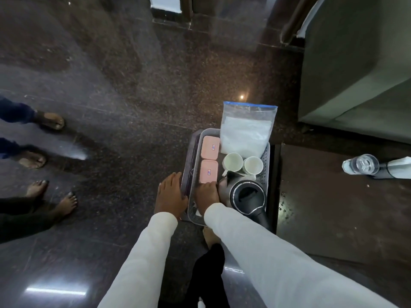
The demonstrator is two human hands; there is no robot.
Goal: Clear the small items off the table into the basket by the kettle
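Observation:
A grey perforated basket [266, 161] sits on a dark tray [188, 172] just left of the dark table [333, 214]. Inside it are two pink lidded boxes [210, 147] [208, 171], two white cups [232, 162] [253, 165], a steel kettle with a black lid [247, 194] and a zip bag of white material [246, 132] leaning at the far end. My left hand [171, 193] rests flat against the tray's left edge. My right hand [206, 196] lies inside the basket between the near pink box and the kettle, fingertips touching the box.
On the table at the right stand a clear glass [364, 164] and a folded white item [400, 167]. A grey upholstered piece [355, 74] fills the upper right. Other people's feet [52, 121] [64, 202] stand on the polished stone floor at the left.

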